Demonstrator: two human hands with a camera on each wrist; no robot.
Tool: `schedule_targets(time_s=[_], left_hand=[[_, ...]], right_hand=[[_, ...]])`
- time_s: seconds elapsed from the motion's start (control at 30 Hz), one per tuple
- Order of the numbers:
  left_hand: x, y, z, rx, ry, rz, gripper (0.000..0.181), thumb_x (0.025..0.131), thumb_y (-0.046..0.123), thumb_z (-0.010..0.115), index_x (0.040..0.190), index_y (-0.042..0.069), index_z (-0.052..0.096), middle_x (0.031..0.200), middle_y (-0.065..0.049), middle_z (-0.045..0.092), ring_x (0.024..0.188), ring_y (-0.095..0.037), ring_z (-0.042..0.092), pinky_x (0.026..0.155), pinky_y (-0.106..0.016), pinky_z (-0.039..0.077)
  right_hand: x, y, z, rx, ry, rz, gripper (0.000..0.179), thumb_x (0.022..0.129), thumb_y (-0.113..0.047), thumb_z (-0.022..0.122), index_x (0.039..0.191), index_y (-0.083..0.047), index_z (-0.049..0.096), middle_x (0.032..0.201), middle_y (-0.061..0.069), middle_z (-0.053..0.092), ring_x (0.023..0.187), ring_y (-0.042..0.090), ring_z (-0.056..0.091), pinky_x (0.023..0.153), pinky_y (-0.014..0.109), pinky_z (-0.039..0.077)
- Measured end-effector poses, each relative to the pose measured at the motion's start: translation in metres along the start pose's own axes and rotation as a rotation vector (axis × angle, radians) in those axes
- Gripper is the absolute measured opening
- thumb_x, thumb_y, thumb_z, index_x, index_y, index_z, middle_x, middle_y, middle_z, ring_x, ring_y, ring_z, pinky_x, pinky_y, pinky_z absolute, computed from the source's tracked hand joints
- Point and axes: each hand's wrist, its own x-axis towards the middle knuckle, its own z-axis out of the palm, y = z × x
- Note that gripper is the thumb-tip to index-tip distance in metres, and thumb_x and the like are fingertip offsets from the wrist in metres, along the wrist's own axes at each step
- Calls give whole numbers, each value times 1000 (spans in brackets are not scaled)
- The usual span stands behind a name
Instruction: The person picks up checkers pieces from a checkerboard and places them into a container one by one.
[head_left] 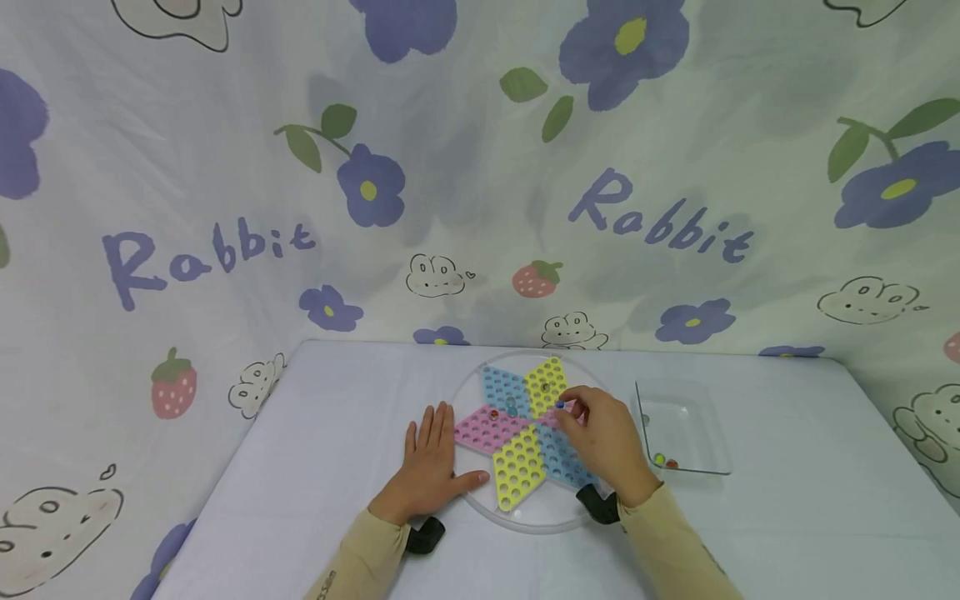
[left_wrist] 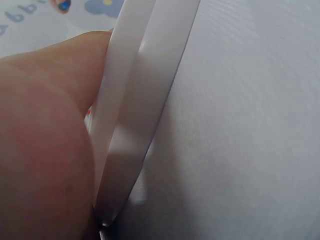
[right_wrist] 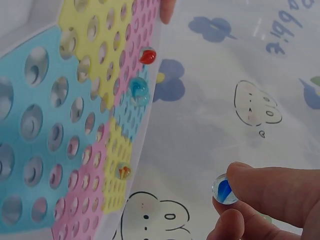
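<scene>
A round Chinese checkers board with a pink, yellow and blue star of holes lies on the table. My left hand rests at its left edge, fingers straight and thumb out against the rim. Over the right part of the star, my right hand pinches a clear marble with a blue swirl between thumb and fingertips. The marble is held apart from the board. Three marbles sit on the board: a red one, a light blue one and an orange one.
Right of the board stands a clear square box. Inside it are a yellow-green marble, a red marble and a pale marble. Behind the white table hangs a printed curtain.
</scene>
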Motion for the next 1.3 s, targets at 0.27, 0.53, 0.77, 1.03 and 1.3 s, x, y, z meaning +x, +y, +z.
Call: schedule_targets(time_s=[0.27, 0.53, 0.77, 1.03, 1.3], left_hand=[[1, -1, 1, 4, -7, 0, 113, 77, 76, 43, 147, -3, 0, 153, -20, -2, 140, -35, -6, 107, -57, -2], [1, -2, 1, 4, -10, -1, 113, 78, 75, 43, 147, -3, 0, 153, -20, -2, 140, -35, -6, 107, -57, -2], [0, 0, 0, -4, -9, -2, 112, 78, 74, 44, 147, -3, 1, 153, -20, -2, 140, -36, -6, 107, -57, -2], [0, 1, 0, -4, -7, -2, 112, 78, 73, 45, 147, -3, 1, 153, -20, -1, 140, -35, -6, 107, -57, -2], [0, 1, 0, -3, -10, -6, 112, 78, 74, 45, 147, -3, 1, 153, -20, -2, 140, -35, -6, 108, -56, -2]], right_hand=[[-3, 9, -12, -40, 35, 1, 20, 82, -21, 70, 98, -9, 67, 70, -3, 51, 58, 12, 43, 51, 26, 37], [-6, 16, -23, -61, 49, -7, 19, 82, -19, 69, 97, -8, 67, 71, -2, 52, 60, 12, 43, 52, 25, 37], [-11, 27, -33, -69, 74, -28, 18, 83, -18, 69, 97, -8, 67, 71, -2, 52, 60, 12, 43, 51, 25, 36], [-17, 39, -43, -111, 109, -31, 18, 82, -18, 70, 96, -7, 67, 69, -3, 51, 59, 12, 42, 49, 23, 35], [-23, 52, -50, -120, 122, -4, 19, 82, -18, 70, 97, -6, 67, 71, -2, 51, 60, 13, 43, 48, 23, 36]])
